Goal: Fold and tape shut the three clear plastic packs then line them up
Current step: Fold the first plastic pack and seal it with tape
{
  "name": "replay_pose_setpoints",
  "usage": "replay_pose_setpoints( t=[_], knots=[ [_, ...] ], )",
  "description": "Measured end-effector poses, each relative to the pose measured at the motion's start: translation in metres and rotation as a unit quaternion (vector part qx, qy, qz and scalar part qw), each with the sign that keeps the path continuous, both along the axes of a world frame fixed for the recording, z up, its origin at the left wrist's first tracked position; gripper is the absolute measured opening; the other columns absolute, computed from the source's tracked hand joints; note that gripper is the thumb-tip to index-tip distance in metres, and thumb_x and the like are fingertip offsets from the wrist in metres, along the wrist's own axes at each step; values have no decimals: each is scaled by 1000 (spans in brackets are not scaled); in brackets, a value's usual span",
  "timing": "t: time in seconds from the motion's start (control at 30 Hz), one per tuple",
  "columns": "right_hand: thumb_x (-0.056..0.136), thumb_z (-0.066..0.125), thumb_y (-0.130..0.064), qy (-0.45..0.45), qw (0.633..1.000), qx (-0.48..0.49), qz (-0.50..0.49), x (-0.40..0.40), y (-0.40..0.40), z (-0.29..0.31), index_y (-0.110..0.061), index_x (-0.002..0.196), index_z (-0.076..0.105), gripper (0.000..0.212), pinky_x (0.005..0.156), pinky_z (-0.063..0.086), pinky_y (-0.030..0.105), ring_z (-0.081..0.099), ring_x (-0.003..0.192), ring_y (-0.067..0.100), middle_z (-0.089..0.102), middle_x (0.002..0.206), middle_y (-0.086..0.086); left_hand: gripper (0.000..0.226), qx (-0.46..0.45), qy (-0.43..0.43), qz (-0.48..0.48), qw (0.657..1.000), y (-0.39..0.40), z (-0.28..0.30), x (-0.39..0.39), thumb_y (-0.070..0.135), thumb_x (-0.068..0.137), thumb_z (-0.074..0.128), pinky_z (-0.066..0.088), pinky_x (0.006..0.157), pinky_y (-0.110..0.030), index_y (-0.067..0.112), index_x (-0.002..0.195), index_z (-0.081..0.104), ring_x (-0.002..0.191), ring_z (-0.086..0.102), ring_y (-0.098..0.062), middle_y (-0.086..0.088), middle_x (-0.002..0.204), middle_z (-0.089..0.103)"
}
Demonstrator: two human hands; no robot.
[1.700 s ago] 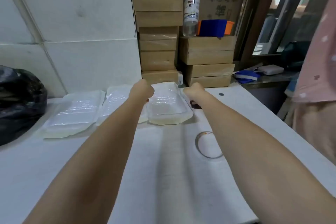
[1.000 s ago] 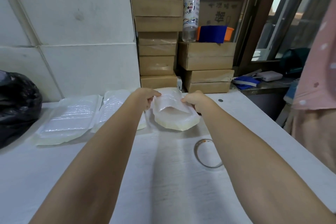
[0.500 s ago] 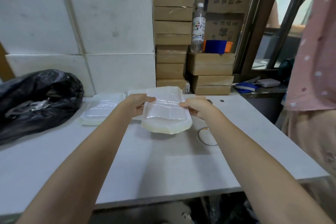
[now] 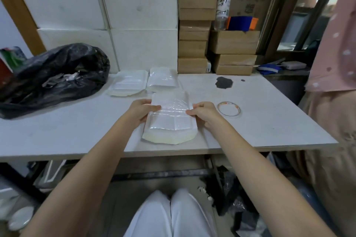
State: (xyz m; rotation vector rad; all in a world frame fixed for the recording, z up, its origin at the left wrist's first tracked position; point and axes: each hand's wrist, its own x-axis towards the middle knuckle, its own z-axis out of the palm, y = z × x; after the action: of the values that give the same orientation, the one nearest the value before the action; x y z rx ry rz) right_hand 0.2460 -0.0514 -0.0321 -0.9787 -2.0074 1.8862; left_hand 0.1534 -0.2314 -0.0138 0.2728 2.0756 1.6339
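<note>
A clear plastic pack (image 4: 170, 121) with a pale yellowish lower edge lies near the front of the white table (image 4: 77, 131). My left hand (image 4: 141, 110) grips its left side and my right hand (image 4: 203, 111) grips its right side, thumbs on top. Two more clear packs rest side by side at the back: one further left (image 4: 128, 84), one beside it (image 4: 162, 80). A roll of clear tape (image 4: 229, 108) lies flat just right of my right hand.
A black rubbish bag (image 4: 55, 75) fills the table's left. A dark stain (image 4: 223, 82) marks the back right. Cardboard boxes (image 4: 194, 25) stack against the wall, with a water bottle (image 4: 223, 0) on them. A person in pink (image 4: 335, 63) stands at the right.
Both hands took the rightmost pack from the back row and drew it toward the table's front edge. The view pulled back and now shows my knees under the table.
</note>
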Motion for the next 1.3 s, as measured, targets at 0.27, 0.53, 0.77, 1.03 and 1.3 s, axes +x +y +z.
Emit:
replay_pose_setpoints(
  t=[0.27, 0.53, 0.77, 1.03, 1.3],
  knots=[
    [74, 74, 1, -11, 1000, 21, 5, 7, 0, -17, -10, 66, 50, 27, 62, 51, 28, 60, 70, 23, 59, 74, 9, 55, -45, 50, 12, 998, 4, -21, 0, 17, 78, 75, 47, 83, -31, 5, 127, 52, 95, 60, -27, -15, 115, 63],
    [77, 73, -14, -1, 981, 192, 35, 1, 4, -24, -3, 73, 61, 17, 66, 47, 31, 57, 68, 23, 59, 74, 13, 64, -104, 140, 20, 984, 4, -34, -6, 33, 79, 73, 47, 83, -31, 4, 130, 47, 97, 61, -24, -5, 105, 62],
    [86, 53, -1, 93, 845, 493, 186, 31, 39, -30, -20, 130, 54, 48, 95, 42, 29, 49, 117, 17, 50, 133, 1, 54, -206, 481, -138, 841, -41, -41, -18, 7, 87, 54, 38, 97, -29, 30, 136, 46, 126, 45, -15, 6, 140, 47],
    [88, 58, -9, 154, 736, 597, 281, 19, 35, -40, -19, 131, 55, 44, 99, 46, 34, 44, 131, 17, 51, 140, -1, 53, -201, 543, -218, 786, -38, -55, -12, 7, 91, 54, 21, 106, -17, 26, 139, 43, 141, 28, -9, 9, 147, 40],
    [83, 67, -27, 154, 764, 554, 294, 27, 31, -52, -19, 133, 53, 53, 104, 38, 26, 45, 129, 11, 50, 141, -3, 53, -163, 521, -237, 804, -37, -74, -16, 29, 83, 52, 26, 110, -24, 20, 135, 49, 134, 34, -8, 5, 142, 46]
  ],
)
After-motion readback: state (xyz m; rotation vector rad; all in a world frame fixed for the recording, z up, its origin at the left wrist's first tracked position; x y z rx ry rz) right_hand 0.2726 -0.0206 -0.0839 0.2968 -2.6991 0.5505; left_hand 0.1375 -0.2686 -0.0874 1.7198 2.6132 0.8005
